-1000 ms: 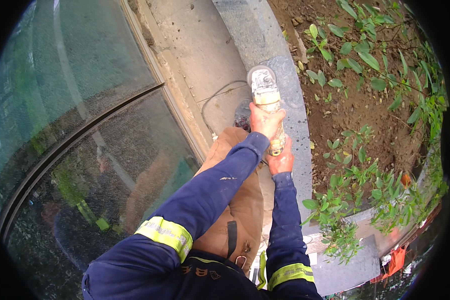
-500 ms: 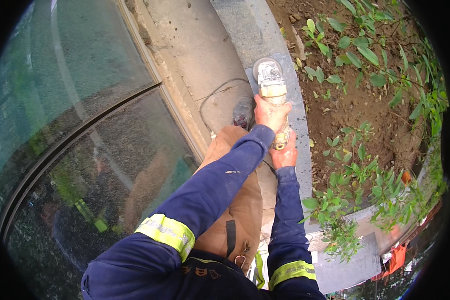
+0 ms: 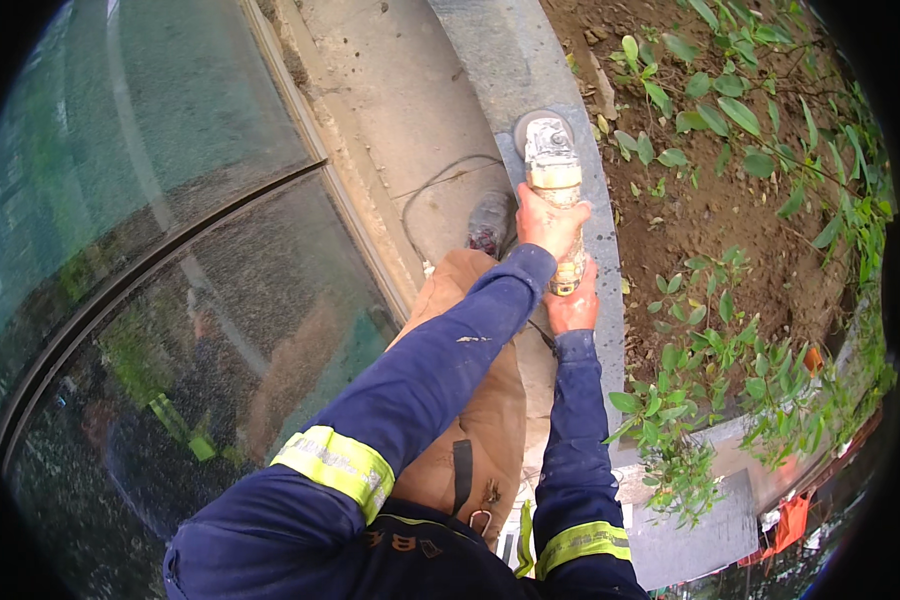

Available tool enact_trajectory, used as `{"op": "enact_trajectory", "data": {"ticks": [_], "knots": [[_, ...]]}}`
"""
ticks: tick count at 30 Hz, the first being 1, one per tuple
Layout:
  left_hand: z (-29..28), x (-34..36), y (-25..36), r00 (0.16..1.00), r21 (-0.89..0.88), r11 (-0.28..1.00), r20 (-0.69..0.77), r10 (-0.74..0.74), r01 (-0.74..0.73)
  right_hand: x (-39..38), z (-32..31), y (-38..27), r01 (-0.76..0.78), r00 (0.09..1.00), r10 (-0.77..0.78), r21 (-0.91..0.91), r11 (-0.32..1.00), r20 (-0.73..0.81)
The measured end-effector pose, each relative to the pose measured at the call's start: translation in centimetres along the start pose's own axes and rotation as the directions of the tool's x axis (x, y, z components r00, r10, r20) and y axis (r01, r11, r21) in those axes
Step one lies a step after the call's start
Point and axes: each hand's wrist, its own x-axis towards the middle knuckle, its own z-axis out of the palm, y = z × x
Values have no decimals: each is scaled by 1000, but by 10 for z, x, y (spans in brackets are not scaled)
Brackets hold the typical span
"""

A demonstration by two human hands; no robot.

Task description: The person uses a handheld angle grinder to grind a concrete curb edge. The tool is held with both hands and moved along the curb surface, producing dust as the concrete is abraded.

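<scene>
An angle grinder (image 3: pixel 553 165), coated with pale dust and yellowish on its body, lies along a curved grey stone ledge (image 3: pixel 598 235). Its round disc (image 3: pixel 527 128) is against or just over the stone; which of the two I cannot tell. My left hand (image 3: pixel 550 220) is wrapped round the middle of the grinder's body. Behind it, my right hand (image 3: pixel 575 300) grips the rear end of the tool, its fingers partly hidden. Both forearms are in dark blue sleeves with yellow reflective bands.
Planted soil (image 3: pixel 710 220) with leafy shrubs (image 3: pixel 750 110) borders the ledge on the right. To the left runs a paved strip (image 3: pixel 400 100), with a dark cable (image 3: pixel 425 185) by my shoe (image 3: pixel 489 222). A framed glass wall (image 3: pixel 150 200) stands beyond it.
The grinder and both hands have shifted slightly to the right in the picture, with the disc a touch higher. My grip looks the same.
</scene>
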Motion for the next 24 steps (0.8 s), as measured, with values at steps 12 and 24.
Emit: {"op": "enact_trajectory", "data": {"ticks": [12,24], "knots": [[-3,-7,-17,1000,-21,1000,-10,-12,12,-15,-1,8,39,999,-40,11,999,29],[-6,-15,-27,999,-51,998,-17,-35,34,-26,-6,5,5,998,-6,19,1000,57]]}}
